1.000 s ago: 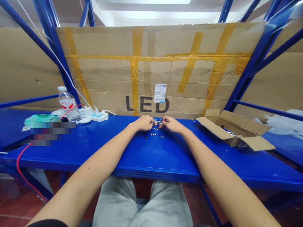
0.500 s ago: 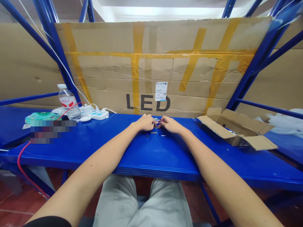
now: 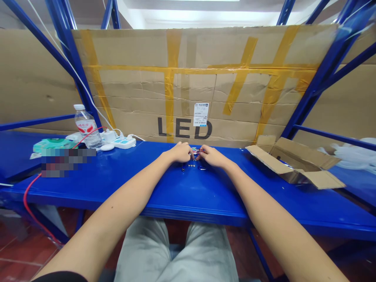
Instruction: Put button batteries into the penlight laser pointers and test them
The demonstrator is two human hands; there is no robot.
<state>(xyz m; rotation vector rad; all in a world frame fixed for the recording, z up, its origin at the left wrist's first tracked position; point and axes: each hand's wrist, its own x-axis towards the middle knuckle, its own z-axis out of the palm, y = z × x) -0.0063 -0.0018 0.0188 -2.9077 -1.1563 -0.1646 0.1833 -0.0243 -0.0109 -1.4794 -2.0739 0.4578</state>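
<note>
Right in front of the LED board (image 3: 188, 86), your left hand (image 3: 178, 152) and right hand (image 3: 214, 156) met on the wires (image 3: 197, 150), the fingers of both pinched on them. Slightly farther from the board, several round pieces (image 3: 191, 165) lay loose on the tabletop (image 3: 188, 194). I'd judge the work partway done.

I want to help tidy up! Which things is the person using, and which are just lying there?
In use: left hand, right hand, wired parts pinched between them, metal bits beside.
Lying about: water bottle, power strip, open cardboard box.
</note>
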